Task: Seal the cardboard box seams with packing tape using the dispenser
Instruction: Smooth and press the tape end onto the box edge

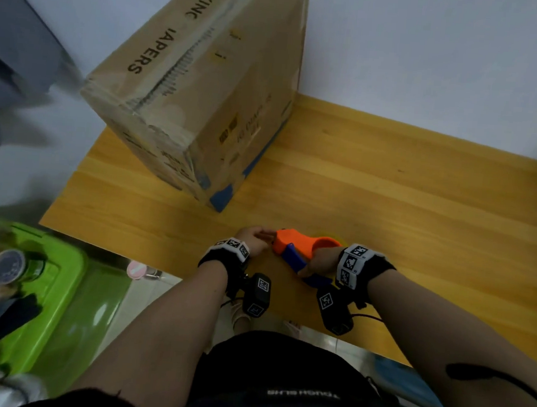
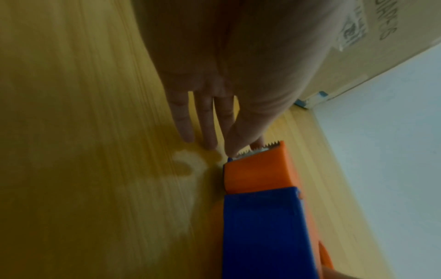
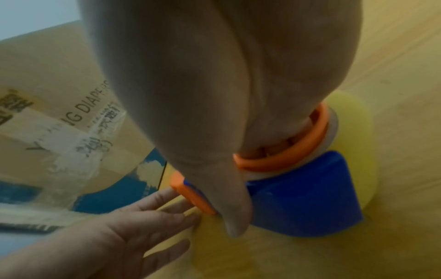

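A big cardboard box [image 1: 200,79] with printed lettering stands at the back left of the wooden table [image 1: 421,199]; old clear tape runs along its top seam. Near the table's front edge lies the orange and blue tape dispenser [image 1: 293,242] with a yellowish roll [image 3: 353,120]. My right hand [image 1: 320,262] grips it, fingers through the orange ring [image 3: 298,151], thumb along the blue handle [image 3: 310,198]. My left hand [image 2: 243,149] pinches with thumb and forefinger at the toothed blade [image 2: 272,145]; the other fingers lie straight. The clear tape end is hard to make out.
A green plastic bin [image 1: 61,283] sits on the floor left of the table, with a round-lidded jar [image 1: 8,266] on it. A grey object [image 1: 15,55] stands at the far left. The table's front edge runs just under my wrists. Bare wood spreads right of the box.
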